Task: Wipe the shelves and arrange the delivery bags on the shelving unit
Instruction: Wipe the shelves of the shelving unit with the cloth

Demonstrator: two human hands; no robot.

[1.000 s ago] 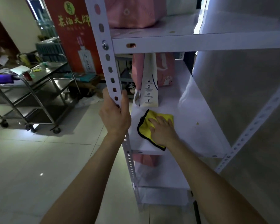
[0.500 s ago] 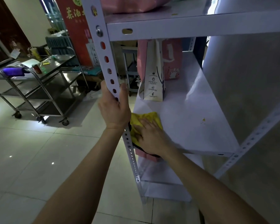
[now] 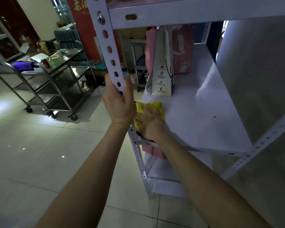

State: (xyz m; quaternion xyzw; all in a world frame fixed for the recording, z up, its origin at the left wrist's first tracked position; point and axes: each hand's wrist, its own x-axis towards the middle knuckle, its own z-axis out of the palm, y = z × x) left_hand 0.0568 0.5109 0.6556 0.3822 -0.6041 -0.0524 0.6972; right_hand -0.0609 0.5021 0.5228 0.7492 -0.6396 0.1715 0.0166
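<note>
Dim room, glossy tiled floor (image 3: 39,153) catching spots of light, steel trolley (image 3: 56,76) parked off to the left near a red banner (image 3: 82,30). Up close in the head view, a white metal shelving unit, perforated upright post (image 3: 110,51) rising through the middle. Left hand (image 3: 119,106) wrapped around that post, thumb on one side, fingers curled round the other. Right hand (image 3: 150,123) pressed flat on a yellow cloth (image 3: 150,106), fingers straight, at the front left corner of the middle shelf (image 3: 204,129). Cloth bright yellow, fuzzy, crumpled, dark trim peeking out under the wrist at the shelf's front edge. Further back on the same shelf, an upright white paper bag (image 3: 161,71) with small printed symbols, a pink bag (image 3: 183,51) just behind it. Small yellowish speck (image 3: 213,116) on the bare shelf, well apart from the cloth. Another pink bag (image 3: 152,150) on the level below.
</note>
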